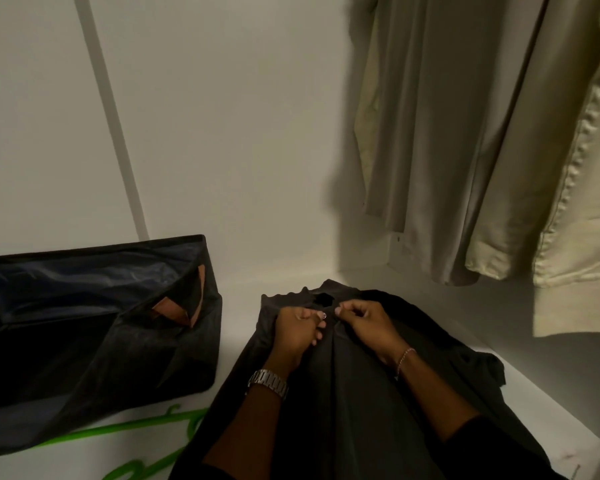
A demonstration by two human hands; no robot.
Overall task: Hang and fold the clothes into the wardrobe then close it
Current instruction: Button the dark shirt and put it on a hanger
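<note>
The 2 forearms reached forward over a dark garment [343, 393] spread on the white wardrobe shelf [239, 341]. The left hand [297, 332] and right hand [364, 322] each pinched the fabric near its top edge, close together, apparently fastening or straightening it. Green hangers [125, 429] lay on the shelf beside a dark fabric storage box [84, 323]. 2 pale garments [482, 150] already hung at the right. By my judgement, this piece remained to be folded or hung, and the wardrobe remained open.
</note>
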